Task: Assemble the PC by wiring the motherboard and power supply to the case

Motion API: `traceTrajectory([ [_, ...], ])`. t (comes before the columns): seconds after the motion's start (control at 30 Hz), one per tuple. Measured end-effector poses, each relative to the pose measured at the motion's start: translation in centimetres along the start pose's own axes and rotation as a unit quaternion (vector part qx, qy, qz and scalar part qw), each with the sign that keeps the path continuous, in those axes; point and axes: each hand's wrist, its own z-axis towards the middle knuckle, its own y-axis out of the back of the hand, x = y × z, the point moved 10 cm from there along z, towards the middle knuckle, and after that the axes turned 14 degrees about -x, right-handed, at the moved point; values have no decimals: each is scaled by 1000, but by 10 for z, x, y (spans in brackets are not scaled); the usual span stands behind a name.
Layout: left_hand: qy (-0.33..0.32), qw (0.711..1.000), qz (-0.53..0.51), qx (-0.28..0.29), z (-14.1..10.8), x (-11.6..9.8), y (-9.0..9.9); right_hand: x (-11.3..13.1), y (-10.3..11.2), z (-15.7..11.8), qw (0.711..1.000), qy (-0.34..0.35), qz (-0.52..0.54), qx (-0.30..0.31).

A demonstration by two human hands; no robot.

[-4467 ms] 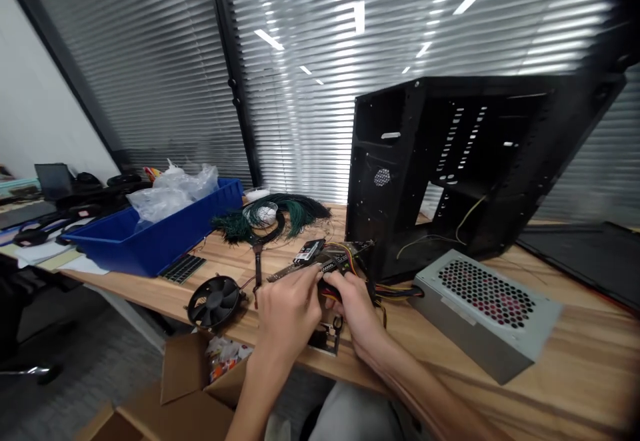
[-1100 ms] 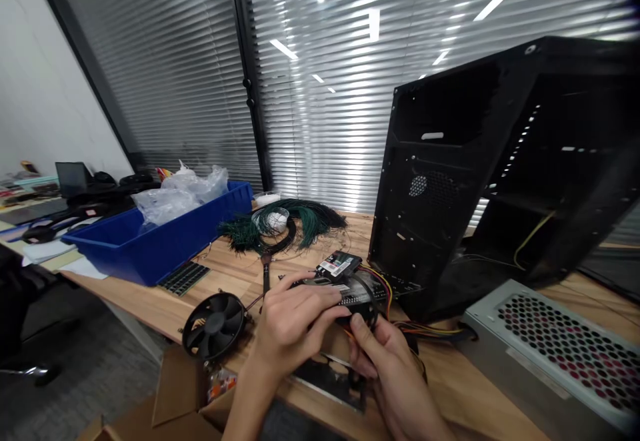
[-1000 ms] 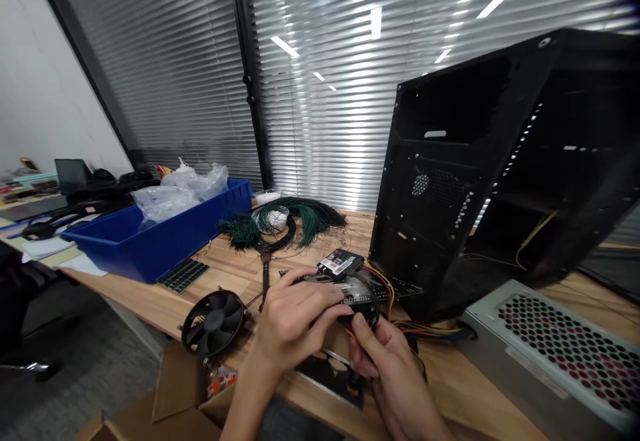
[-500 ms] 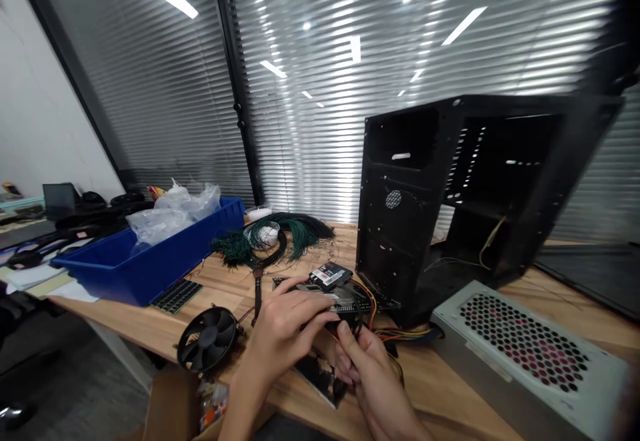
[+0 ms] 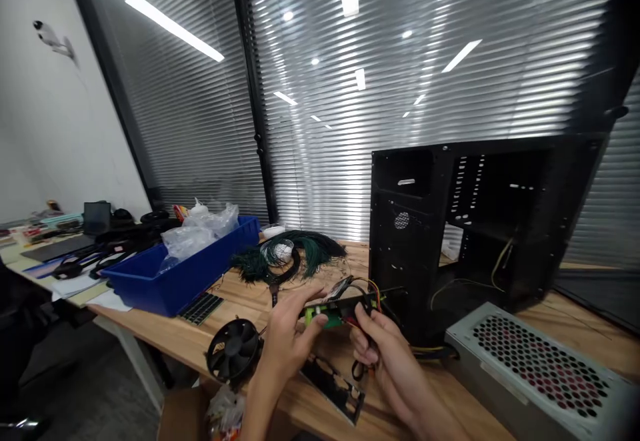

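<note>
My left hand (image 5: 286, 334) grips the left end of a green circuit board (image 5: 332, 321), thumb on its near face and fingers behind. The board is tilted up above the wooden table. At its right end, my right hand (image 5: 387, 347) is closed on a dark cable (image 5: 359, 369), with the thumb pressed near the board's edge. Whether a plug is seated there is hidden by the fingers. A flat dark drive (image 5: 340, 287) shows behind the board, with yellow and red wires (image 5: 376, 289) arching beside it. Below my hands lies a black metal bracket plate (image 5: 334, 387).
A black computer case (image 5: 407, 241) stands at the back right, a grey power supply (image 5: 530, 361) before it. A black fan (image 5: 234, 349) lies to the left. Further back are a blue bin (image 5: 173, 287) with plastic bags and a bundle of green wires (image 5: 315, 251).
The circuit board has been lifted and tilted up, so its green face shows. The drive on it now appears edge-on. The head view has shifted up and left.
</note>
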Motion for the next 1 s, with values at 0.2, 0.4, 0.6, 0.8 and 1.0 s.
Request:
traceTrajectory([
  [0.2, 19, 1000, 16, -9, 0, 3, -2, 26, -3, 13, 999, -38, 34, 8],
  [0.4, 5, 1000, 5, -23, 6, -14, -8, 25, 7, 15, 998, -52, 38, 4],
  [0.6, -32, 995, 40, -89, 10, -29, 0, 18, 10, 8, 1000, -17, -15, -16],
  [0.8, -71, 992, 46, -94, 12, -47, 2, 14, 0, -2, 995, -19, -93, 13],
  [1.0, -73, 994, 21, -83, 13, -53, -3, 18, 5, -3, 994, -13, -102, -33],
])
